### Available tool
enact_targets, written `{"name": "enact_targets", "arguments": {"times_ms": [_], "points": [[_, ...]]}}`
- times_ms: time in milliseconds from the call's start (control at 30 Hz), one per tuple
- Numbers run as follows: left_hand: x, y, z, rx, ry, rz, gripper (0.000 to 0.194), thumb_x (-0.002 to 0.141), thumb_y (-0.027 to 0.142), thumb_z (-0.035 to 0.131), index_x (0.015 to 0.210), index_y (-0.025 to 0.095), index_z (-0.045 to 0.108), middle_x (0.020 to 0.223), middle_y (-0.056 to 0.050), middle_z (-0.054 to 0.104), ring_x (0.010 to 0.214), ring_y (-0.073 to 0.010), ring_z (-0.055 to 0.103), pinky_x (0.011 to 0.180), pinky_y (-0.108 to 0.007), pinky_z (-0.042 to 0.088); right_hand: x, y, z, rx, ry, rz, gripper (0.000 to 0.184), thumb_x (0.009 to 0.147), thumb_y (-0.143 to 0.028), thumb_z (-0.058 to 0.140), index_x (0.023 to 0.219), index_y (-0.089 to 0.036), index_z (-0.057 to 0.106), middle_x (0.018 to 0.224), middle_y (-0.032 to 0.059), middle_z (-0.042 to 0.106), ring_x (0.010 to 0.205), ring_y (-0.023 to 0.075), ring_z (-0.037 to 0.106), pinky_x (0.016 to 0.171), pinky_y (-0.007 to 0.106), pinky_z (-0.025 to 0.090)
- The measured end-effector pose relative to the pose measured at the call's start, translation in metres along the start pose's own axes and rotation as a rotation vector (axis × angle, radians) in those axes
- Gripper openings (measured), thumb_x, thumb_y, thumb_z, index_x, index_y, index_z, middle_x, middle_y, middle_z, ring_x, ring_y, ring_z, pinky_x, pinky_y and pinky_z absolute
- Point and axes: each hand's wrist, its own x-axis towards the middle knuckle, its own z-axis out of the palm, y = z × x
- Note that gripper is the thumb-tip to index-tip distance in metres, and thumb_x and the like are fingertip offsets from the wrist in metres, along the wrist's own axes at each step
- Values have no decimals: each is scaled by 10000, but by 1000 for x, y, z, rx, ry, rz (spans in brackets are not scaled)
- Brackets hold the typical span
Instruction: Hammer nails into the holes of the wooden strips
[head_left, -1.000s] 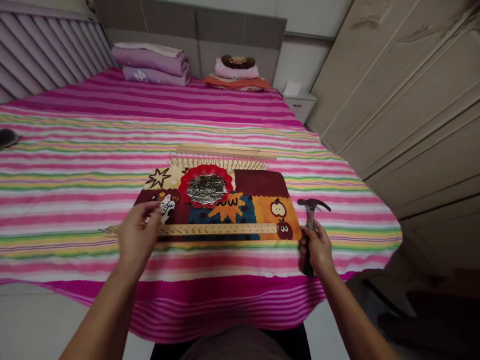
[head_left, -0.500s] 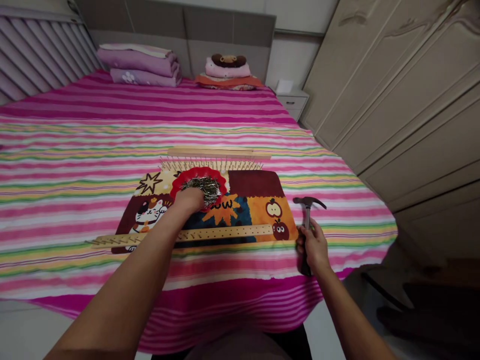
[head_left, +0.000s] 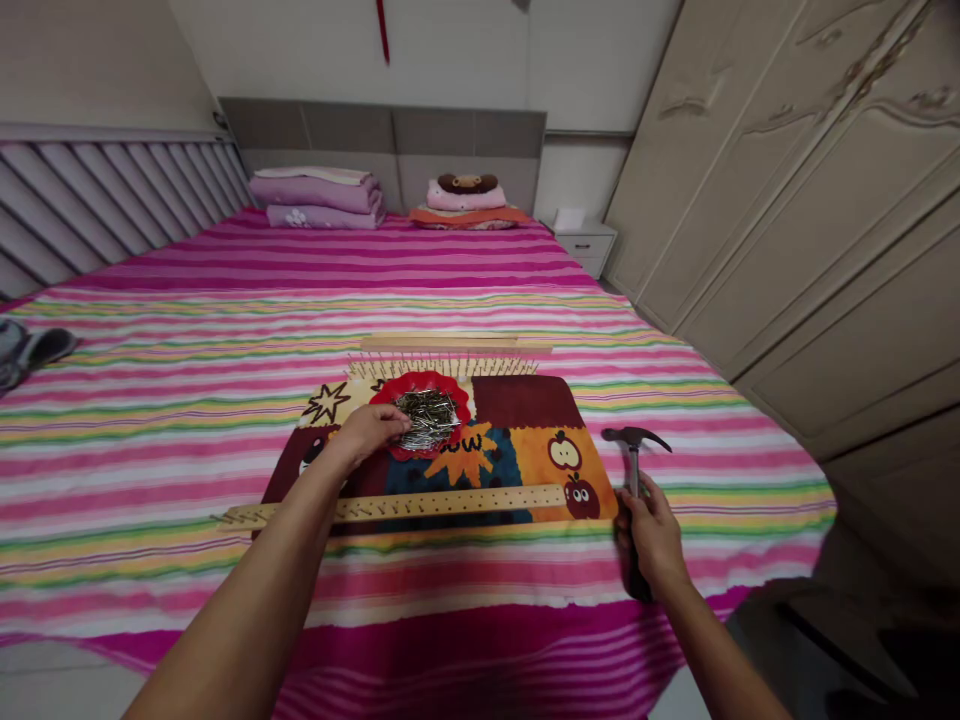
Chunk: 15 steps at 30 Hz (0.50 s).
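Note:
My left hand (head_left: 373, 430) is at the left rim of a red scalloped bowl (head_left: 466, 405), its fingertips pinched together; what they hold, if anything, is too small to make out. Many loose nails (head_left: 427, 415) fill the bowl. Below it lies a wooden strip (head_left: 480, 501) with rows of holes, and nails stand in its left part. My left forearm hides some of that strip. At the right, my right hand (head_left: 654, 530) is closed around a claw hammer (head_left: 634, 455), head away from me, its dark handle down at the bed.
A patterned mat (head_left: 521, 400) lies under the bowl and strip on the striped bedspread (head_left: 187, 400). Beyond it is a strip bristling with nails (head_left: 442, 366), with plain wooden strips (head_left: 450, 343) behind. Folded bedding (head_left: 322, 200) sits near the headboard. Wardrobes (head_left: 787, 200) line the right.
My left hand has drawn back from among the nails to the bowl's left rim. The right hand keeps its grip on the hammer. The view has tilted up.

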Motion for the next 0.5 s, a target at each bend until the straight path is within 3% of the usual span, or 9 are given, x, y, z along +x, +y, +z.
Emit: {"name": "enact_targets", "arguments": {"times_ms": [200, 500], "points": [[-14, 9, -5, -248, 115, -79, 295, 432, 339, 781, 621, 160, 643, 646, -6, 664, 566, -96, 556, 520, -208, 419, -1, -1, 2, 0, 14, -4, 667, 610, -463, 726, 1203, -210, 559, 426, -129, 419, 290, 54, 337, 285, 148, 238], [-37, 12, -5, -526, 194, -43, 373, 459, 166, 783, 793, 148, 617, 576, 15, 637, 501, -89, 565, 471, -189, 450, 0, 2, 0, 16, 5, -25, 626, 631, -404, 709, 1206, -211, 554, 430, -127, 434, 300, 59, 345, 287, 152, 249]]}}
